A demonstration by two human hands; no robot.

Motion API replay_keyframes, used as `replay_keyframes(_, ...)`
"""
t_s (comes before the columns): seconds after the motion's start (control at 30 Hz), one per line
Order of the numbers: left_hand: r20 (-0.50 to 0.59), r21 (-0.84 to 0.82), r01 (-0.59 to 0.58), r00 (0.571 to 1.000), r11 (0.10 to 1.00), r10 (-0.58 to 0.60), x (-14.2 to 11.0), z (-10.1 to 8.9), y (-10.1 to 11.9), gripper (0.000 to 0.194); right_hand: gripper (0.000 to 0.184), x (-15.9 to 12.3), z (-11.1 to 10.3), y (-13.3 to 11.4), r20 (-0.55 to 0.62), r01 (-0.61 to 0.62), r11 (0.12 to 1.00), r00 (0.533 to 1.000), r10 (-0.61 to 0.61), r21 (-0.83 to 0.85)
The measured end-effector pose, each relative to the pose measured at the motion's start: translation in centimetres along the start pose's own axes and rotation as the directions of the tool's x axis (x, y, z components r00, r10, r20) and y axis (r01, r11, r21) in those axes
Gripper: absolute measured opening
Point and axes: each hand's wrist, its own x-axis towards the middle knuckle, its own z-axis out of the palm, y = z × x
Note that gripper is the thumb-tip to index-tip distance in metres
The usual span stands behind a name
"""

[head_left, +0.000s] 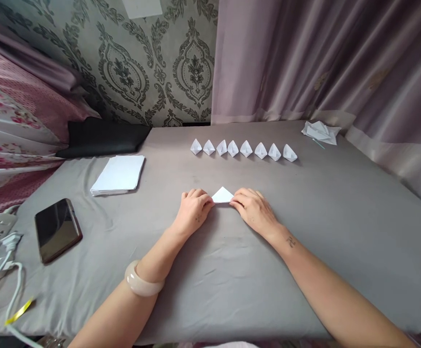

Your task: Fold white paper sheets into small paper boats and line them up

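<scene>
As the left hand (194, 208) pinches one corner of a folded paper (222, 195), the right hand (256, 209) grips the other, paper between them over grey cloth (213, 290), eight paper boats (246, 149) lined up beyond.

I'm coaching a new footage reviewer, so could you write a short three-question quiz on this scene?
1. How many small folded paper shapes stand in the row near the far side of the table?
2. What are the left hand and right hand holding between them?
A) the phone
B) a folded paper triangle
C) the power strip
3. True or false: the pale bangle is on the left forearm.

Key: 1. Eight. 2. B. 3. True.
</scene>
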Motion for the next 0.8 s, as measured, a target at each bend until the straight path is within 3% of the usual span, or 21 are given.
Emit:
replay_keyframes(0.13,0.064,-0.191,0.224,0.974,0.956,-0.216,0.5,-0.5,0.0,0.015,0.017,0.3,0.0,0.4,0.030,-0.160,0.971,0.987,0.157,0.179)
replay_keyframes(0.23,0.089,-0.240,0.311,0.950,0.920,-0.298,0.6,-0.6,0.1,0.016,0.020,0.5,0.1,0.6,0.045,-0.232,0.933,0.972,0.229,0.275)
replay_keyframes(0.47,0.085,-0.280,0.334,0.943,0.900,-0.323,1.0,-0.4,-0.4,0.018,0.021,1.1,0.7,0.9,0.070,-0.361,0.869,0.931,0.359,0.339)
replay_keyframes(0.8,0.065,-0.311,0.316,0.948,0.896,-0.312,1.3,-0.1,-1.1,0.021,0.022,1.4,0.8,1.1,0.075,-0.374,0.871,0.926,0.370,0.319)
